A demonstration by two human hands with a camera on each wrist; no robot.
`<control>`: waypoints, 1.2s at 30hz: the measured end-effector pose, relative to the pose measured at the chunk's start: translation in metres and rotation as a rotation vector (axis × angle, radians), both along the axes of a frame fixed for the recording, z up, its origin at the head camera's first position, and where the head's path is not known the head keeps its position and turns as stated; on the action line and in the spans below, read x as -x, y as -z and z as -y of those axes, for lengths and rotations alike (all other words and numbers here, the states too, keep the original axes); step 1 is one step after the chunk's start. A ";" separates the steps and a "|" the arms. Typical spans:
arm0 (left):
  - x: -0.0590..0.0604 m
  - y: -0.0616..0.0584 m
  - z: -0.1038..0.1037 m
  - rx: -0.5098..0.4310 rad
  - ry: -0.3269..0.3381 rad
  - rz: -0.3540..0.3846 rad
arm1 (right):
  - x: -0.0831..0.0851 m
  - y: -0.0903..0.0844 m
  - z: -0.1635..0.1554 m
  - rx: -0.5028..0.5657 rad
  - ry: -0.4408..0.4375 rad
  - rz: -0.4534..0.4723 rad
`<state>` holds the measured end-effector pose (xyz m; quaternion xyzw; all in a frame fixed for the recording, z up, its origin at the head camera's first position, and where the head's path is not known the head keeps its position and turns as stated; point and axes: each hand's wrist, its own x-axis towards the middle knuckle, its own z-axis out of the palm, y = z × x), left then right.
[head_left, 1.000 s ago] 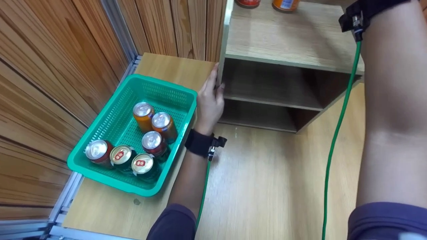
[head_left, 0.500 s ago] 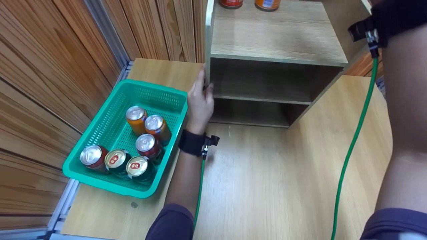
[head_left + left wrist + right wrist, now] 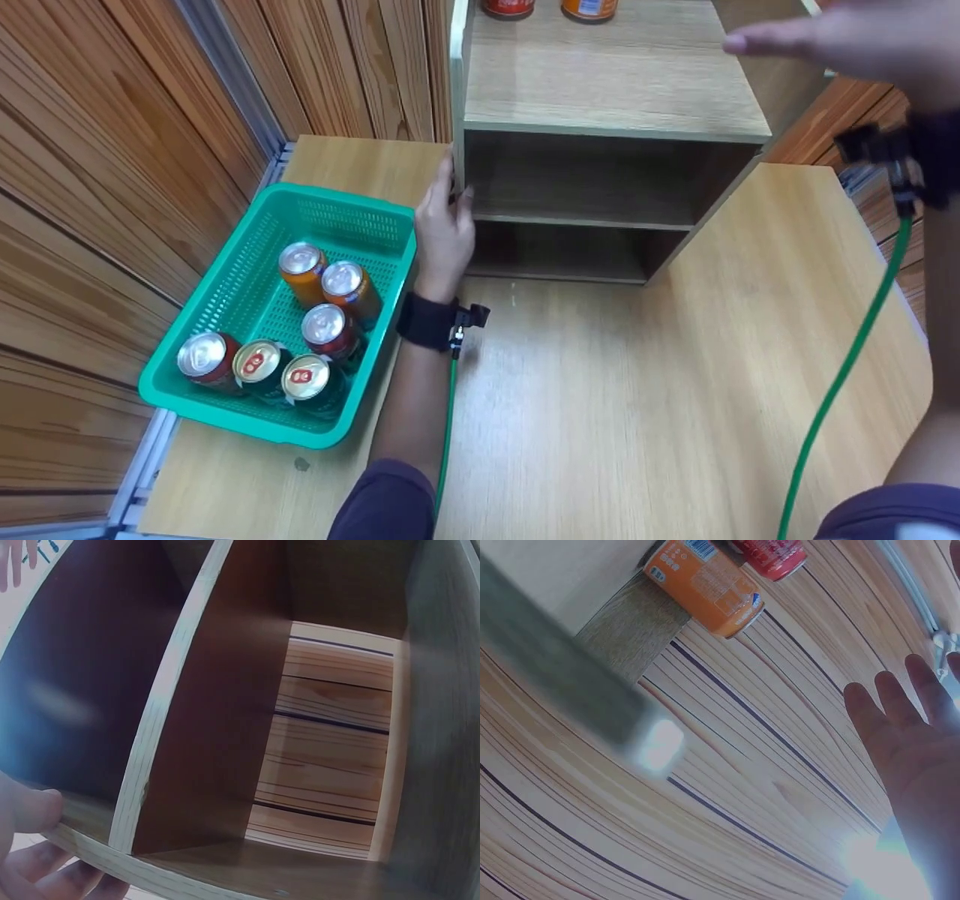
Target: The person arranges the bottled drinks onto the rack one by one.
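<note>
- Clearly, the person's left hand (image 3: pixel 444 232) has its grip pinching a pale, wood-grained shelf unit (image 3: pixel 615 90) at the left side panel (image 3: pixel 458 97), thumb inside, fingers outside.
- The shelf unit stands on a light wooden bench (image 3: pixel 562 390), to the right of a green perforated plastic basket (image 3: pixel 225 417).
- Raised near the unit's right side, the right hand (image 3: pixel 862 45) has its grip spread, fingers straight in the air.
- A red metal can (image 3: pixel 509 7) and an orange metal can (image 3: pixel 590 9) stand slightly apart on the unit's upper board.
- Inside the basket, lids up, are two orange cans (image 3: pixel 304 285), two dark red cans (image 3: pixel 331 336) and two dark green, gold-lidded cans (image 3: pixel 326 394).
</note>
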<state>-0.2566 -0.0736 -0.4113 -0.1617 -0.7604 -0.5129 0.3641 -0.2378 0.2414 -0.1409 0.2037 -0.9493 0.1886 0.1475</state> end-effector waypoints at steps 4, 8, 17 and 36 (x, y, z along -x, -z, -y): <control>0.001 -0.001 0.004 -0.004 0.000 0.002 | -0.021 0.005 0.003 -0.045 -0.320 -0.440; 0.002 -0.002 0.010 -0.015 -0.007 0.006 | -0.041 0.016 0.010 0.087 -0.383 -0.454; 0.006 -0.002 0.016 -0.019 -0.016 0.027 | -0.058 0.083 0.013 1.015 -0.312 -0.408; 0.005 -0.003 0.030 -0.045 -0.014 0.047 | -0.056 0.205 0.009 1.315 -0.119 -0.516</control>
